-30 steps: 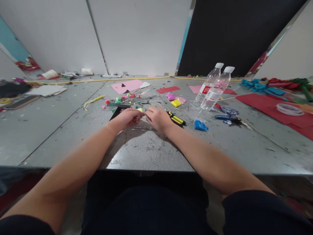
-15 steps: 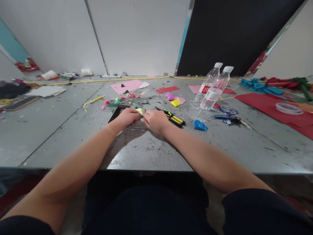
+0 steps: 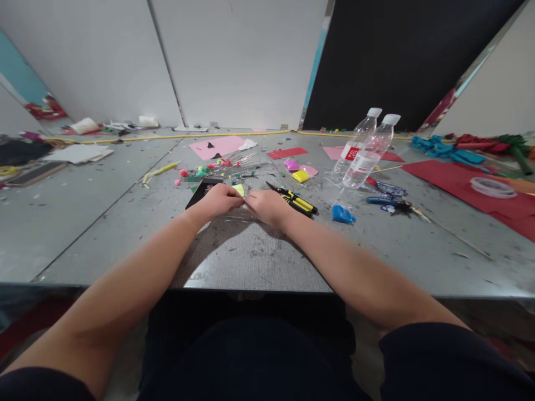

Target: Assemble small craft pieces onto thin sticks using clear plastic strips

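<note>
Yellow scrap (image 3: 239, 190) sits pinched between both hands' fingers (image 3: 246, 201), mostly hidden.

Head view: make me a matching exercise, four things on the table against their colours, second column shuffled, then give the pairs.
Things:
1. pliers beside the right hand
2. small bag in front of the bottles
3. large sheet at the far right
4. scrap by the left hand

Colours:
A. red
B. pale yellow
C. black and yellow
D. blue

Pairs: 1-C, 2-D, 3-A, 4-B
</note>
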The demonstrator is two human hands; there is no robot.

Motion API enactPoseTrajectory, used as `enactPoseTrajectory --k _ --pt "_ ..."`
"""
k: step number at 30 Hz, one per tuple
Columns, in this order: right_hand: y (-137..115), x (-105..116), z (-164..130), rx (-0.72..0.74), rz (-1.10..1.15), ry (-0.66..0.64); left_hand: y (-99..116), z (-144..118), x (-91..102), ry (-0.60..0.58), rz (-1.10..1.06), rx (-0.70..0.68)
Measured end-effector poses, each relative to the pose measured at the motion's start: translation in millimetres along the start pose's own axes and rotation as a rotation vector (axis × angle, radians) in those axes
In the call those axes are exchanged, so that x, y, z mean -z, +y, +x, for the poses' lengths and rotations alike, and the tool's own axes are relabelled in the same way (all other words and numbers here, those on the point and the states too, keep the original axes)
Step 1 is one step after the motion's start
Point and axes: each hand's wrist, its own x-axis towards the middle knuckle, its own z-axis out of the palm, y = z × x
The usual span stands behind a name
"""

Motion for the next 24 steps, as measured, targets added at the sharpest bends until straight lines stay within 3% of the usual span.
enactPoseTrajectory --k 15,24 --pt "4.0 -10.8 5.7 0.104 -0.090 -0.061 -0.2 6.3 11.2 -0.101 0.265 -0.205" --pt "5.5 1.2 3.3 0.009 -0.083 -0.018 -4.7 6.3 8.4 0.003 0.098 -0.138"
